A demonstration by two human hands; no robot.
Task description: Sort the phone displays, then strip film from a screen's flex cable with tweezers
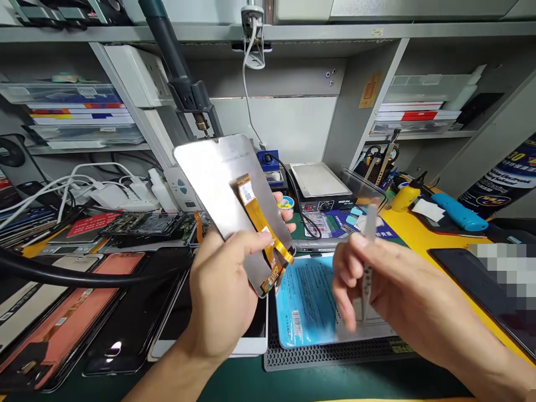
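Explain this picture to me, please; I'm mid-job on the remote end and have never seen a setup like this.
There is no machine at work here: these are one person's two bare hands. The single picture comes from a camera worn on that person's head, looking forward and down.

The left hand holds a flat silver rectangular panel with an orange-gold ribbon cable on it. The right hand holds a slim grey tool, too blurred to identify.

Below, a blue plastic packet lies on a dark grey perforated mat. To the left are a salmon-pink flat panel and a glossy black slab.
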